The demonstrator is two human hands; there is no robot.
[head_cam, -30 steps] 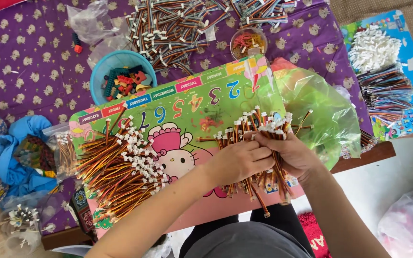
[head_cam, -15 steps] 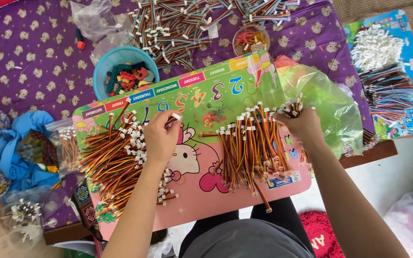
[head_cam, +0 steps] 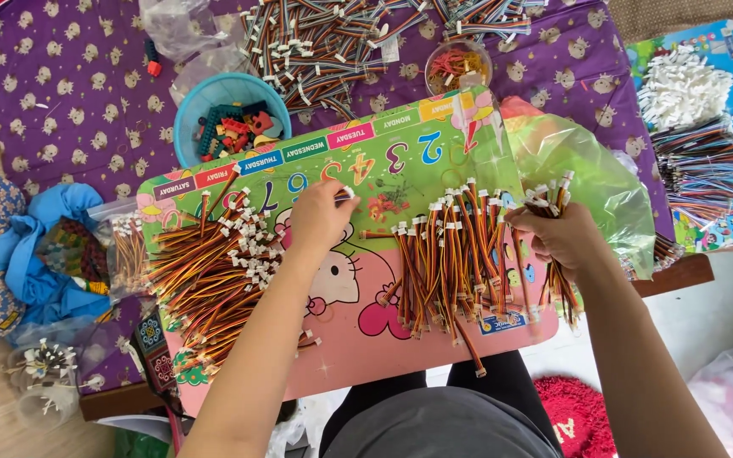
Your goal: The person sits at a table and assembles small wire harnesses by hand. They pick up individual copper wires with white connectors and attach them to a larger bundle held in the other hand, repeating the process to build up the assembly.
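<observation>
head view | worn above | faces straight down | close to board (head_cam: 332, 339)

Cut off at the far edge: the striped cable heap (head_cam: 332, 47); half hidden under the right hand (head_cam: 563, 242): a gripped wire bundle (head_cam: 557, 271); too small to tell: contents of the little clear cup (head_cam: 458, 66).

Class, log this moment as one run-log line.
left hand: pinching one wire | right hand: gripping wire bundle | loose wires: on board

Two hands (head_cam: 320, 222), one blue bowl (head_cam: 229, 114), one small clear cup (head_cam: 458, 66), three wire piles (head_cam: 214, 271) on the board.
</observation>
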